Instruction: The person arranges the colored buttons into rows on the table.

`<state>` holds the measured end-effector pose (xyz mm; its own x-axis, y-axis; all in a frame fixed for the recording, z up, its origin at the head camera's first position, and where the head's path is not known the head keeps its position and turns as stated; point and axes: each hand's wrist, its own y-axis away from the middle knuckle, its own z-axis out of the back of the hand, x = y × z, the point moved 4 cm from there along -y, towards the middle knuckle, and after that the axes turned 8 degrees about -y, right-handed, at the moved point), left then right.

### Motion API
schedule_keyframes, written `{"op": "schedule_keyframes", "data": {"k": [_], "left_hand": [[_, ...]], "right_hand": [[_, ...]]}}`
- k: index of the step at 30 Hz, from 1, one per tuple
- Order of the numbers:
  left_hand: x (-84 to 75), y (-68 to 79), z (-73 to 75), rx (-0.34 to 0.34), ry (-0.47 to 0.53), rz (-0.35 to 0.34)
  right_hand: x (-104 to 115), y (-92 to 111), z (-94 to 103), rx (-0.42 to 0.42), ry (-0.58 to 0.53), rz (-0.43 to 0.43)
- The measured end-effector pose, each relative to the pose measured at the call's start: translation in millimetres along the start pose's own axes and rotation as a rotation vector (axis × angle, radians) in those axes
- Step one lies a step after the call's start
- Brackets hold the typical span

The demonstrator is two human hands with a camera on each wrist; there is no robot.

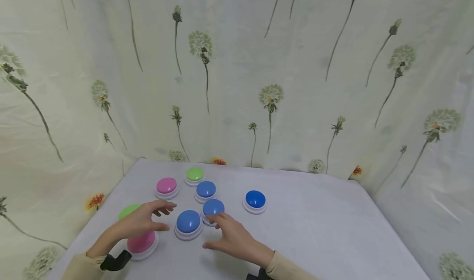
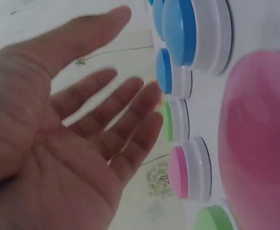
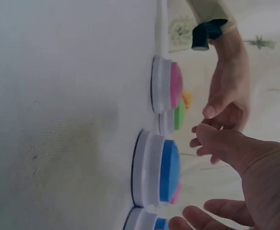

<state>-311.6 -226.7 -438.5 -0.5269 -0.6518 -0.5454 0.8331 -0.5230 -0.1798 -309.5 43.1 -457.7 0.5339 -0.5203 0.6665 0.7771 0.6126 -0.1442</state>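
Observation:
My left hand (image 1: 140, 221) hovers over the near pink push button (image 1: 140, 244) and the near green button (image 1: 129, 210), its thumb apart from its loosely bent fingers and nothing held. In the left wrist view the palm of that left hand (image 2: 77, 129) faces the camera. My right hand (image 1: 237, 239) hangs in the air just right of the nearest blue button (image 1: 188, 221). Its fingers partly cover a second blue button (image 1: 213, 206); it holds nothing. Every button is a coloured dome on a round white base.
Farther back on the white table (image 1: 314, 230) stand a pink button (image 1: 166, 186), a green button (image 1: 194, 174) and a blue button (image 1: 205, 189). Another blue button (image 1: 255, 199) sits apart to the right. A dandelion-print curtain (image 1: 229, 74) surrounds the table's back and sides.

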Motion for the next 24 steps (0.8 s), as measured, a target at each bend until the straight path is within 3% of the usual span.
{"op": "schedule_keyframes", "data": {"k": [4,8,16,24], "left_hand": [[17.2,-7.0,-1.0,0.024,0.015,0.089],[25.2,-11.0,-5.8,0.084,0.047,0.187],[28.0,-19.9,-18.0,0.124,-0.045,0.167],[23.7,-25.9,-28.5,0.151,-0.027,0.125]], "right_hand": [[-10,-16,-15.4,0.037,0.028,-0.069],[-17,-26,-28.9,0.016,0.111,-0.081],[-11,-34,-41.0,-0.105,0.210,-0.018],[-2,-35,-48.2,-0.183,0.297,-0.066]]}}
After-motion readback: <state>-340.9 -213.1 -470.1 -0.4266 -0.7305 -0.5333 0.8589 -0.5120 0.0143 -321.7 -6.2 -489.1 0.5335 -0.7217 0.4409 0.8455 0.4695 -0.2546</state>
